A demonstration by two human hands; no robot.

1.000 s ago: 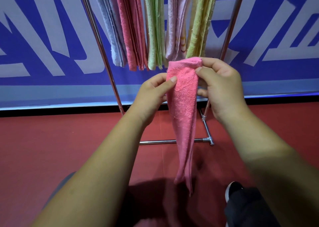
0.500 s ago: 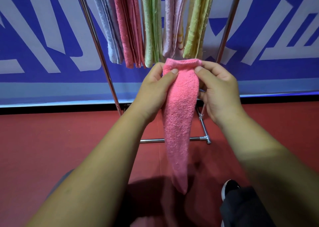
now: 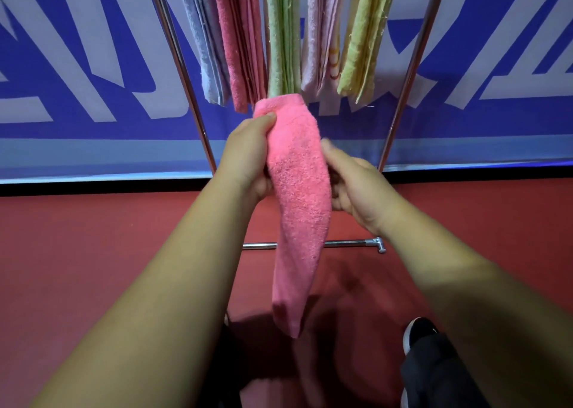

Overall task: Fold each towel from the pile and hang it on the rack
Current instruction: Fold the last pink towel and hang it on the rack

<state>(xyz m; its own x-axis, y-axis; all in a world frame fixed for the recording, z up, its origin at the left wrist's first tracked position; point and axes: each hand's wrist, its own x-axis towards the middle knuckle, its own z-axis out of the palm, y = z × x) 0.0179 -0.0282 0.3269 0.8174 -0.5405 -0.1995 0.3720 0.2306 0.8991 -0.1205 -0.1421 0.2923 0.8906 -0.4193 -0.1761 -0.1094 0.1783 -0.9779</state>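
The folded pink towel (image 3: 297, 190) hung in the middle of the frame, its narrow end pointing down toward the red floor (image 3: 93, 252). The left hand (image 3: 245, 159) gripped it near the top, thumb pressed on the front. The right hand (image 3: 356, 187) held its right edge lower down, fingers curled behind the cloth. Just above, the hung towels (image 3: 282, 35) draped from the rack (image 3: 183, 76) at upper centre.

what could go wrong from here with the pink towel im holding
1. The pink towel hangs as a narrow tapering strip, gripped only in its upper half by the left hand and right hand. The loose tail may make the fold come out lopsided or slip open.
2. The hung towels sit packed close together on the rack, so pushing another in could drag a neighbour askew.
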